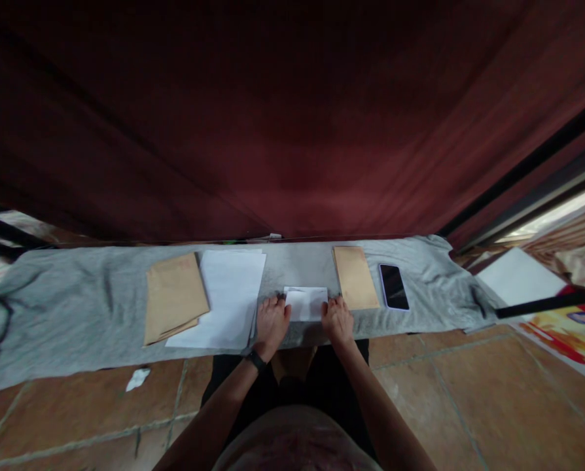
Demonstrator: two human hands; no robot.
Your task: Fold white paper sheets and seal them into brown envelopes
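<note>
A folded sheet of white paper [306, 305] lies in front of me on the grey cloth. My left hand [273, 324] grips its left edge, thumb on top and fingers curled. At the right edge my right hand [338, 320] does the same. Left of my left hand is a stack of white paper sheets [231, 294]. Brown envelopes [175, 294] overlap the left side of that stack. Just beyond my right hand, more brown envelopes [356, 278] lie in a neat pile.
A phone [394, 286] lies right of the envelope pile. Grey cloth [86, 294] covers the long narrow bench. Behind it hangs a dark red curtain [292, 144]. A crumpled white scrap [138, 379] is on the tiled floor. Black bars [550, 302] stand at the right.
</note>
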